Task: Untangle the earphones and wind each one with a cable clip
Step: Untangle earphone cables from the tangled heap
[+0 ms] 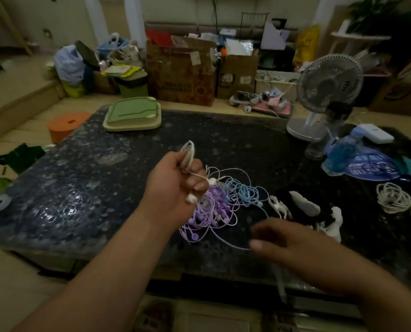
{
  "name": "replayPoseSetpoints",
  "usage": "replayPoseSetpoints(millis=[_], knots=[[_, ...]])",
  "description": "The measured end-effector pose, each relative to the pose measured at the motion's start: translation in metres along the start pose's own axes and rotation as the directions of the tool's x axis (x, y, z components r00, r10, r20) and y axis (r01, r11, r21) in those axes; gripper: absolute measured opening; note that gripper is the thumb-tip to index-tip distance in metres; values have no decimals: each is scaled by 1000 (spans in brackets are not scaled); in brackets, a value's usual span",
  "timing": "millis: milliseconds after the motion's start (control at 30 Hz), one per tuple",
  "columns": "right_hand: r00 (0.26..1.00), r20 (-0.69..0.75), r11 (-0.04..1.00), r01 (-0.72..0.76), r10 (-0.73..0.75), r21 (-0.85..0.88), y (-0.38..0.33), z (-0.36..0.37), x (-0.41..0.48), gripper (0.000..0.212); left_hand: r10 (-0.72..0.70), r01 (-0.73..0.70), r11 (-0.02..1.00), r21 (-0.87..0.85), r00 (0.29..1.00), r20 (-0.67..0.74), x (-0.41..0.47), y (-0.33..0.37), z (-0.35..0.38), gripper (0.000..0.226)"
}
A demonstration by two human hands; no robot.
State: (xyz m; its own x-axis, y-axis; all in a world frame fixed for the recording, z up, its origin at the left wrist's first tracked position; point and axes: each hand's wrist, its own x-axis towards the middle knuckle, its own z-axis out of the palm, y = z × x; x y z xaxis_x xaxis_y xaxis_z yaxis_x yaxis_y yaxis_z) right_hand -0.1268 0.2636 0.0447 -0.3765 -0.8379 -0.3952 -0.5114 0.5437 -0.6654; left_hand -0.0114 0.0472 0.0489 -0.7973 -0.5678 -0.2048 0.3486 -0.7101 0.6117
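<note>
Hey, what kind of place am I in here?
Probably a lived-in home, maybe a living room: a low dark table with a desk fan, stuffed cardboard boxes along the wall, and shoes on the floor.

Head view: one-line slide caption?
Left hand grips a white earphone coil above the purple-and-blue tangle on a dark table; right hand blurred alongside.

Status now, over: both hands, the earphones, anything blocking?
Left hand grips white earphone coil, raised. Right hand blurred, grip unclear. Purple and blue tangle on table, not untangled. Cable clips beside it, nothing blocking.
</note>
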Motion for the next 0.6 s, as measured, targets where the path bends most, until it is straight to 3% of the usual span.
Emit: replayPoseSetpoints(millis=[67, 133, 167, 233, 300, 400, 500, 600], knots=[[991, -117, 976, 91, -68, 199, -12, 14, 9, 55, -36, 37, 999, -23, 997, 61, -8, -10, 12, 24], [982, -128, 829, 187, -140, 527, -27, 26, 20, 51, -89, 93, 995, -31, 991, 102, -14, -21, 21, 37], [977, -116, 763, 212, -179, 610, -32, 32, 25, 44, -117, 121, 992, -29, 987, 110, -16, -24, 22, 43], [977, -88, 726, 203, -193, 657, -35, 33, 30, 32, -164, 167, 986, -12, 977, 136, -16, -27, 23, 50], [985, -94, 746, 170, -144, 644, -27, 24, 31, 35, -158, 155, 987, 28, 977, 145, -15, -21, 22, 50], [972, -233, 792, 158, -20, 590, -13, -4, 25, 35, -74, 47, 949, 312, 995, 74, -11, -7, 10, 30], [927, -372, 711, 226, 53, 666, -10, -25, 16, 33, -56, -4, 669, 744, 997, 56, -11, -6, -1, 25], [867, -494, 593, 367, 60, 716, -7, -35, 13, 34, -7, -106, 358, 928, 993, 116, -12, -7, -8, 22]])
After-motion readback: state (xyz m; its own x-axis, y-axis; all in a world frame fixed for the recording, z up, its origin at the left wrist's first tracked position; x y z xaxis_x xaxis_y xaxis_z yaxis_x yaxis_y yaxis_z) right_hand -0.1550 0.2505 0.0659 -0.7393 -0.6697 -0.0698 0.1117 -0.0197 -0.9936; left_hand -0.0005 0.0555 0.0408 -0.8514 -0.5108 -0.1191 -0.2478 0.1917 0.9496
